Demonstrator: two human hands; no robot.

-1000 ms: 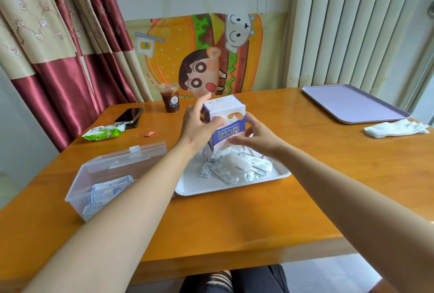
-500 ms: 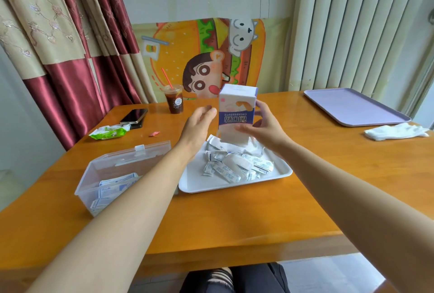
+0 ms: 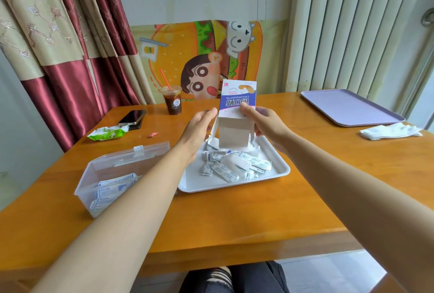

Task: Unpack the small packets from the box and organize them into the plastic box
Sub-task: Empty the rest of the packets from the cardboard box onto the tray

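Your right hand (image 3: 265,123) grips the upturned box (image 3: 237,109) over the tray (image 3: 279,170); left hand (image 3: 199,128) open beside it. Emptying step; next, move packets (image 3: 232,168) into the plastic box (image 3: 94,175).

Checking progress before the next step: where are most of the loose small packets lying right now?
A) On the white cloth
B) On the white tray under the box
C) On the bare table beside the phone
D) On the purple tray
B: the small packets lie heaped on the white tray, right below the upside-down box that the right hand holds; some more sit in the plastic box.
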